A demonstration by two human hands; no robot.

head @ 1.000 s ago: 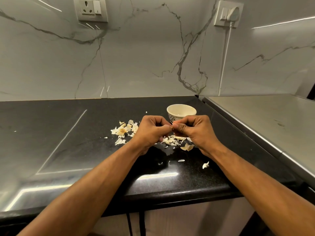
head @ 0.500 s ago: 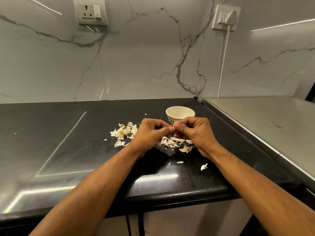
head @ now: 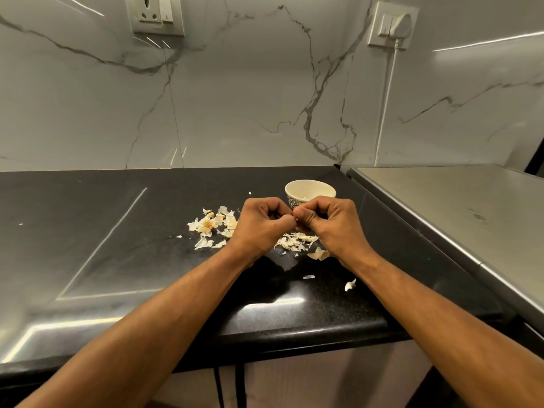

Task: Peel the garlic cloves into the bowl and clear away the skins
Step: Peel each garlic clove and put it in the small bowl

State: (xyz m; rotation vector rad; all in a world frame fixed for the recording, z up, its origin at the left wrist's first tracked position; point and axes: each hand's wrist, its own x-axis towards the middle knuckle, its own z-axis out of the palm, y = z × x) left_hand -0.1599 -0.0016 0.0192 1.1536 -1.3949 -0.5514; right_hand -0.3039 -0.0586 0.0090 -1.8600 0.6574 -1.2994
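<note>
Nearest, skins (head: 297, 242) litter the desk (head: 88, 231). Above them, left hand (head: 260, 228) and right hand (head: 332, 228) meet with curled fingers, pinching a mostly hidden clove (head: 296, 221). Beyond stands the bowl (head: 309, 192).

Your cream bowl (head: 310, 193) stands upright just above frame centre. Papery garlic skins (head: 212, 225) lie scattered left of it, more skins (head: 297, 242) heaped below.

Left grip (head: 262, 223) and right grip (head: 329, 223) curled, fingertips meeting, forearms converging
</note>
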